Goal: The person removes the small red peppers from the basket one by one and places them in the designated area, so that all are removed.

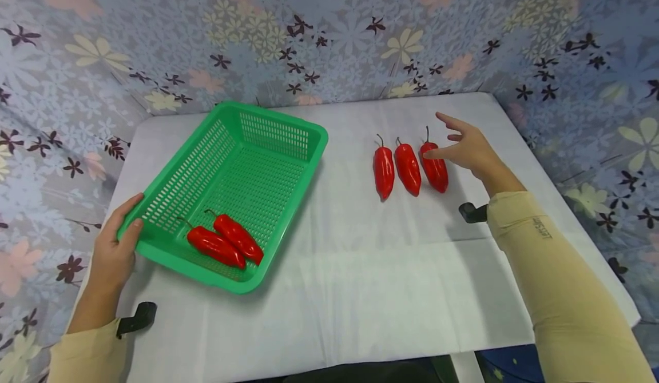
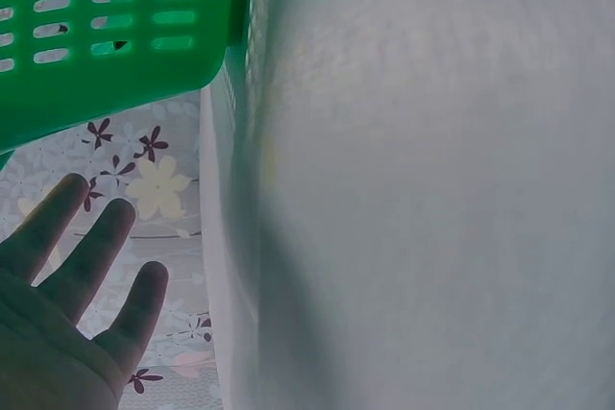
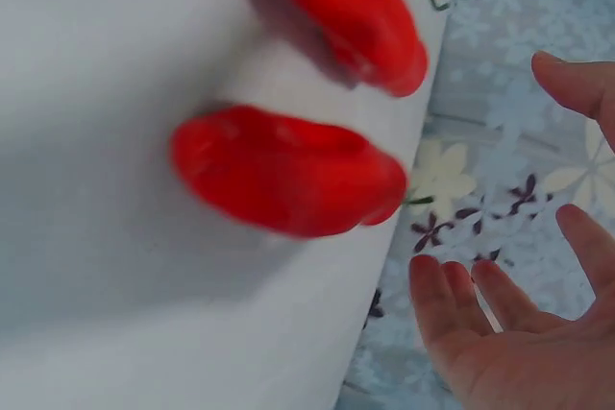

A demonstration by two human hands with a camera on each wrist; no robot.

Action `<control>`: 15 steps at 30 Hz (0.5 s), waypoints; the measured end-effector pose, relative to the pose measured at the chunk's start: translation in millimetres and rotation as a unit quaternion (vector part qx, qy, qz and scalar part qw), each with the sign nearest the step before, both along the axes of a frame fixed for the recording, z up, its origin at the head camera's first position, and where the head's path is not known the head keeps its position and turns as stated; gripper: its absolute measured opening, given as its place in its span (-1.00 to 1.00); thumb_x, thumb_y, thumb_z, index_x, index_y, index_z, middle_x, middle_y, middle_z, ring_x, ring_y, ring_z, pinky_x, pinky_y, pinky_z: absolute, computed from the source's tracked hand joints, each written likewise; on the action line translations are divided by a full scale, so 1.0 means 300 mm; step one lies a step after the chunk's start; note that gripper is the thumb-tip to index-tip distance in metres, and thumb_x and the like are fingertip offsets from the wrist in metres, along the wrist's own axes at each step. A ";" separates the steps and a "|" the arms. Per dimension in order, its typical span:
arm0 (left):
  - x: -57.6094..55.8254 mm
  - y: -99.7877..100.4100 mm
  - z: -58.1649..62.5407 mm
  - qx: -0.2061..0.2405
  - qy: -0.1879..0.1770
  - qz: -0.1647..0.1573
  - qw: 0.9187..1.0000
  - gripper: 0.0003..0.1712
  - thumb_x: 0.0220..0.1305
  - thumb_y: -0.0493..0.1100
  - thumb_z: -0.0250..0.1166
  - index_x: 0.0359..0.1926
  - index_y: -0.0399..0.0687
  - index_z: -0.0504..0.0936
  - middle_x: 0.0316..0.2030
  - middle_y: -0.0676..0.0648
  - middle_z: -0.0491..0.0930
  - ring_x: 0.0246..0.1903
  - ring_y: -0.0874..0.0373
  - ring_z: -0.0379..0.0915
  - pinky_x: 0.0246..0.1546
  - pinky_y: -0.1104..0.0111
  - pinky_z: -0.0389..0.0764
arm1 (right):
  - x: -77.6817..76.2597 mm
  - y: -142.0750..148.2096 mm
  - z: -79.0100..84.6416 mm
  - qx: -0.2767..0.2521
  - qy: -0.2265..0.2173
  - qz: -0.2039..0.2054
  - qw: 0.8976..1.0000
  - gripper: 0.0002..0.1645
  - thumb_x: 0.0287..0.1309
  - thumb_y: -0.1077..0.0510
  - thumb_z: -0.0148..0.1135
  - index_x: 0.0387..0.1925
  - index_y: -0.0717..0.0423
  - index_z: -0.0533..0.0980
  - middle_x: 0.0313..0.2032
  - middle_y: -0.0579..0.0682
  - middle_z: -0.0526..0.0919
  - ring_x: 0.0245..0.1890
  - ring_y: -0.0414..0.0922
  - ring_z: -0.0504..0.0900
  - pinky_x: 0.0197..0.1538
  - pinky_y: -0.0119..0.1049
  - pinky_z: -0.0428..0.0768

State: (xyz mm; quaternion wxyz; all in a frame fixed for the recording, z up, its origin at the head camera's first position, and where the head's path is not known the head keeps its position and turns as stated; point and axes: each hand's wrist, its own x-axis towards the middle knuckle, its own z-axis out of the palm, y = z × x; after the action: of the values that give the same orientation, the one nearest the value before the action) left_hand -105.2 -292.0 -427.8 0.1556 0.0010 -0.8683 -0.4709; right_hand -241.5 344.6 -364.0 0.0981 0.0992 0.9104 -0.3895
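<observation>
Glossy red tapered pepper with a thin dark stem [image 1: 436, 174], the rightmost of three on the white cloth-covered table [image 1: 360, 291], lies below and just beside our right hand [image 1: 476, 151]. From the head, we see our thumb overlapping the upper part of this pepper, but the right wrist view shows a gap between it and our fingertips. Our right hand is spread, with the thumb well apart from the fingers.

To the left of it lie the glossy red middle pepper [image 1: 408, 170] and the glossy red leftmost pepper [image 1: 383, 172], farther from our grip. All three lie side by side, close together, with their stems toward the table's far edge.

Our left hand [image 1: 115, 251] pinches the near-left corner of the rectangular green plastic basket with slotted walls [image 1: 290, 211], its thumb over the rim; in the left wrist view three other fingers are spread below the basket, clear of it. Inside, at the near end, two more glossy red peppers [image 1: 216, 247] lie against each other, well apart from our right hand. We wear pale yellow sleeves [image 1: 551, 274], and blue-grey floral fabric [image 1: 334, 40] stands behind the table.
</observation>
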 end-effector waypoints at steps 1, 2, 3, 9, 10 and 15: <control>-0.001 0.001 0.001 0.000 0.000 0.000 1.000 -0.46 0.52 -0.19 0.03 0.47 0.04 0.38 0.32 0.15 0.40 0.09 0.38 0.27 0.10 0.54 0.18 | -0.003 -0.010 0.008 0.001 0.003 0.001 1.000 0.19 0.13 0.03 0.49 0.60 -0.37 -0.05 0.57 0.12 -0.04 0.46 0.27 0.08 0.19 0.31 0.37; 0.000 0.002 0.002 0.000 -0.001 0.001 1.000 -0.46 0.52 -0.19 0.03 0.47 0.05 0.38 0.31 0.16 0.40 0.09 0.38 0.27 0.10 0.54 0.18 | -0.006 -0.020 0.015 0.000 0.007 0.002 1.000 0.19 0.14 0.04 0.49 0.60 -0.37 -0.05 0.57 0.11 -0.03 0.47 0.26 0.09 0.20 0.30 0.37; -0.001 0.003 0.004 0.001 -0.001 0.001 1.000 -0.46 0.52 -0.19 0.03 0.47 0.04 0.38 0.31 0.16 0.39 0.10 0.38 0.27 0.11 0.54 0.18 | -0.009 -0.030 0.021 0.000 0.011 0.004 1.000 0.19 0.14 0.05 0.48 0.60 -0.37 -0.05 0.57 0.10 -0.02 0.47 0.25 0.09 0.20 0.28 0.37; 0.001 0.003 0.001 -0.004 -0.014 0.007 1.000 -0.45 0.53 -0.18 0.02 0.49 0.05 0.36 0.33 0.10 0.38 0.11 0.40 0.25 0.13 0.53 0.16 | -0.032 -0.109 0.061 -0.010 0.028 0.022 0.999 0.18 0.12 0.10 0.50 0.60 -0.37 0.00 0.56 0.06 0.05 0.46 0.19 0.15 0.22 0.21 0.40; 0.002 0.003 0.001 -0.005 -0.017 0.008 1.000 -0.45 0.53 -0.17 0.02 0.49 0.06 0.36 0.34 0.07 0.38 0.11 0.41 0.25 0.13 0.53 0.16 | -0.036 -0.125 0.067 -0.015 0.028 0.027 0.999 0.18 0.11 0.10 0.50 0.60 -0.37 0.01 0.55 0.06 0.06 0.46 0.18 0.15 0.23 0.20 0.40; 0.007 0.004 0.004 -0.008 -0.021 0.009 1.000 -0.45 0.53 -0.16 0.01 0.49 0.08 0.36 0.38 -0.03 0.36 0.13 0.42 0.23 0.15 0.52 0.14 | -0.052 -0.218 0.096 -0.046 0.024 0.068 0.996 0.17 0.07 0.07 0.54 0.58 -0.43 0.06 0.54 -0.01 0.11 0.46 0.10 0.18 0.23 0.14 0.42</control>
State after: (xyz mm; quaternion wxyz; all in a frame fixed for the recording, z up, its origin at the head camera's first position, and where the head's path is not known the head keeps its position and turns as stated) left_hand -103.1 -290.8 -426.5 0.1420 0.0176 -0.8752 -0.4621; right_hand -257.2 279.4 -335.1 0.1066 0.0231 0.8985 -0.4252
